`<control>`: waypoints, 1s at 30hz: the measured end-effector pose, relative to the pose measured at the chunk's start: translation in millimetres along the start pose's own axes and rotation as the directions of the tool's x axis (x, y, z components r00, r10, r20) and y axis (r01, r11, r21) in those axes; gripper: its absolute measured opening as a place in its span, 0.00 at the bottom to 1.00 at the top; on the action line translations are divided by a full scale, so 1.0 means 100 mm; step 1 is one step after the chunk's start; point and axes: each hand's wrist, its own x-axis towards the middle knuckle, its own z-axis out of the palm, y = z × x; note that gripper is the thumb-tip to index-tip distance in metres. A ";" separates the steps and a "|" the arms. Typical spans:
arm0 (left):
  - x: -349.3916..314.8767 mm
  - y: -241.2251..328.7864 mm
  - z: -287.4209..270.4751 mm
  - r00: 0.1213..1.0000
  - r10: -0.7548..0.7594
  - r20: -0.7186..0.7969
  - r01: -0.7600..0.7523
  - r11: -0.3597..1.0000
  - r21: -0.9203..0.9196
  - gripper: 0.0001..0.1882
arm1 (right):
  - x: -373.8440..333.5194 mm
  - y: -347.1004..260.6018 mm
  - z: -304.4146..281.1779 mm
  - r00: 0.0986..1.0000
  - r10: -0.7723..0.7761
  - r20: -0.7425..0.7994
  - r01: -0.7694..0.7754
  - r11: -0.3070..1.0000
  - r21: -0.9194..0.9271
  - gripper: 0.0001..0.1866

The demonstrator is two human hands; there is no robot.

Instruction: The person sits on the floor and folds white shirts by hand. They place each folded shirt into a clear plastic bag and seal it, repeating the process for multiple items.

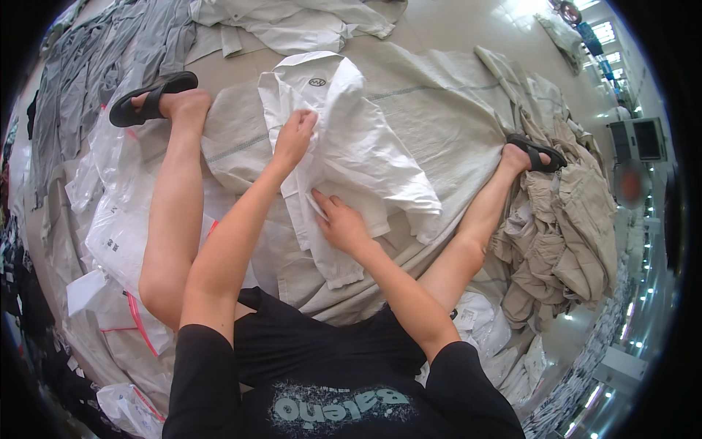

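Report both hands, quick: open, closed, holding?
Left hand: closed, fingers curled, seems to pinch the white garment.
Right hand: resting on the same garment, fingers partly extended; whether it grips can't be told.

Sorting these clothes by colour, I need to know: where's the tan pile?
In the head view, the tan pile is at the right, below the right sandal and to the right of the right shin.

Pale floor [431,31], spread beige cloth [439,95], white garment [351,146] on it, grey garments [102,88] alongside
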 end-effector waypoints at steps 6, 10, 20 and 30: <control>0.59 0.74 0.29 0.992 0.015 -0.126 0.027 0.946 0.322 0.32 | -0.11 0.01 -0.36 0.980 -0.193 -0.055 0.193 0.981 0.001 0.38; 0.85 0.49 0.26 0.995 -0.018 -0.097 0.030 0.993 0.118 0.23 | -0.32 0.03 -1.25 0.861 -0.271 -0.430 0.046 0.884 -0.466 0.37; 1.14 -0.05 -0.12 0.948 -0.281 -0.146 0.296 0.951 0.089 0.27 | -0.91 0.02 -1.58 0.945 -0.066 -0.320 0.010 0.985 -0.175 0.27; 0.87 0.03 -0.15 0.917 0.079 -0.390 0.089 0.915 0.393 0.31 | -0.95 -0.12 -0.41 0.993 -0.028 -0.114 0.014 0.993 -0.121 0.36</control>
